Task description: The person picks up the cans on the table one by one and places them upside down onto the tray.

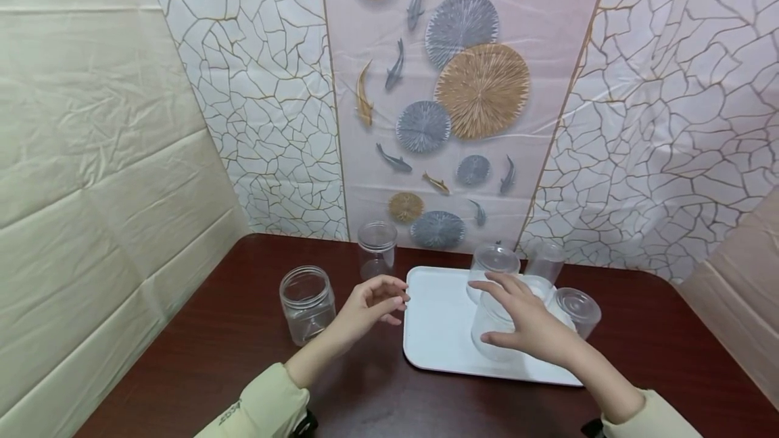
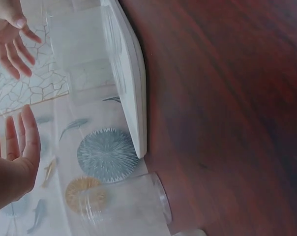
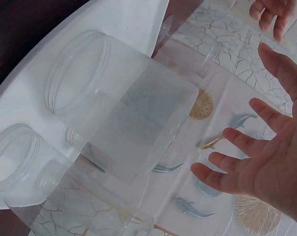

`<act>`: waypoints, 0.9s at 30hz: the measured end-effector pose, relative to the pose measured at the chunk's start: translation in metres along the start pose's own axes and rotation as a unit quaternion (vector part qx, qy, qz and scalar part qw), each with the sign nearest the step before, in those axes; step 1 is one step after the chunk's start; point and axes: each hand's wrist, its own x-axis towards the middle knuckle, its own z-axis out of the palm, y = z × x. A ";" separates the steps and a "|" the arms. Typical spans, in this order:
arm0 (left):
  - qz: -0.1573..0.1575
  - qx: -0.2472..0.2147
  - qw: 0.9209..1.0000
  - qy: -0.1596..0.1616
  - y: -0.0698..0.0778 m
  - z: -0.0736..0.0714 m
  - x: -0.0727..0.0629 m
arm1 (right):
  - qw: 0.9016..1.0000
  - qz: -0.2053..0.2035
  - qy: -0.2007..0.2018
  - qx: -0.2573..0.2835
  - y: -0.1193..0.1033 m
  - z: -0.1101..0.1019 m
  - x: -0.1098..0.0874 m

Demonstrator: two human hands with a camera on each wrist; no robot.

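Observation:
My right hand hovers with spread fingers over a clear plastic jar on the white tray. In the right wrist view, a gap separates that hand from the jar, which stands upside down, threaded mouth on the tray. Left of the tray, my left hand is in the air, fingers loosely bent and nothing held. Nearest to it are two clear jars on the table: an upright one with an uncovered mouth to its left, and another behind it.
More clear containers stand at the tray's back and right: one behind the front jar, a tall one and one at the right edge. The dark red table meets a patterned cloth backdrop.

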 end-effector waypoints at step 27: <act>0.110 0.075 0.976 0.174 0.009 -0.010 0.072 | 0.999 -0.023 0.028 0.007 -0.018 0.014 -0.008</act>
